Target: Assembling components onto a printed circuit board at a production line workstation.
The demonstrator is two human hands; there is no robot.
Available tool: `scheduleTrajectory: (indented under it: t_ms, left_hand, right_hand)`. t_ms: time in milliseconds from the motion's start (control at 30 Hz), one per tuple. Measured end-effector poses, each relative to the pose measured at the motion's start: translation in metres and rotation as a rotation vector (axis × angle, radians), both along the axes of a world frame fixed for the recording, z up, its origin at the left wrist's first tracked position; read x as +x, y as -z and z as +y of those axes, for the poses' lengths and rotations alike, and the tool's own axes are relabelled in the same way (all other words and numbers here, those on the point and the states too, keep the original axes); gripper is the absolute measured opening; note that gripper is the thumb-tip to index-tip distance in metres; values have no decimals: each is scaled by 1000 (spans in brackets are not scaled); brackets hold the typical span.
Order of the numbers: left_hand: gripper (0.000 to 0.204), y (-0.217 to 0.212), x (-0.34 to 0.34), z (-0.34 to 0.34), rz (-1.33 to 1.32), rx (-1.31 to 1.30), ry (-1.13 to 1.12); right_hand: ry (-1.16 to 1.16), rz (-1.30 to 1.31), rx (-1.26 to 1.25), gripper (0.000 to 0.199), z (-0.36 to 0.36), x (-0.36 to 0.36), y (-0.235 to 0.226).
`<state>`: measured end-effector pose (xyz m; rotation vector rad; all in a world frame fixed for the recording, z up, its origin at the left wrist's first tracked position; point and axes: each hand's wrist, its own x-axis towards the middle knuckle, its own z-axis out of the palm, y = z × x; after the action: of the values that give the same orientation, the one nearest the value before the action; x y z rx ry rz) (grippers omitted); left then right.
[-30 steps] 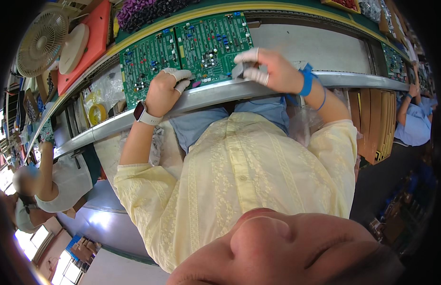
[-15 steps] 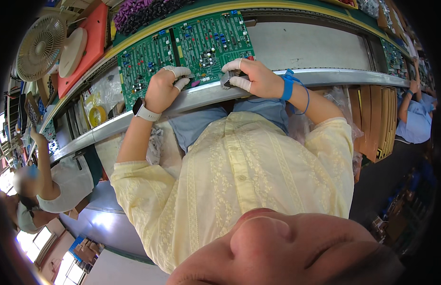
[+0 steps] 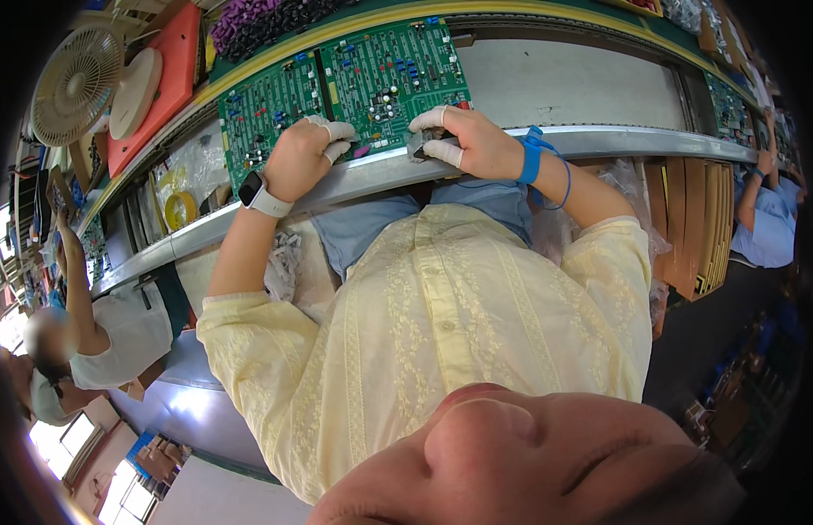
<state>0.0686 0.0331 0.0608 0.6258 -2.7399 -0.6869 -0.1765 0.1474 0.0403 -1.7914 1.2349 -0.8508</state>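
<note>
Two green circuit boards, a left one [image 3: 266, 105] and a right one [image 3: 393, 74], lie side by side on the rail-edged line, full of small components. My left hand [image 3: 303, 156], white cots on its fingertips, bends over the near edge of the boards. Its thumb and forefinger are pinched around something small and dark, mostly hidden. With thumb and fingers, also in white cots, my right hand [image 3: 476, 147] grips a small grey blocky part [image 3: 415, 147] at the right board's near edge. A purple component [image 3: 362, 151] sits between the hands.
A metal rail [image 3: 599, 140] runs along the near side. Beyond the boards are heaps of purple and black parts [image 3: 280, 28]. A fan [image 3: 77, 85] stands at far left, cardboard sheets [image 3: 691, 219] at right. Co-workers sit on both sides; a blue cord hangs from my right wrist.
My left hand has turned slightly at the wrist, and its forearm has swung a little outward to the left. My right hand stays put with the grey part. The left co-worker's arm has shifted.
</note>
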Motion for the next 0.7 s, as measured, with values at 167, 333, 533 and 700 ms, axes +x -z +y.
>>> scheduleTrajectory:
  t_ms: [167, 333, 533, 700]
  left_hand:
    - [14, -6, -3, -10, -64, 4, 80]
    - [15, -11, -8, -18, -138, -5, 163]
    - [14, -15, -10, -19, -211, -13, 189]
    - [14, -14, -11, -18, -223, -49, 218]
  right_hand:
    - [-3, 30, -69, 28, 0, 2, 0]
    - [-8, 42, -41, 28, -1, 1, -1]
    - [-11, 38, -36, 28, -2, 2, 0]
    - [-9, 39, -39, 28, -1, 2, 1]
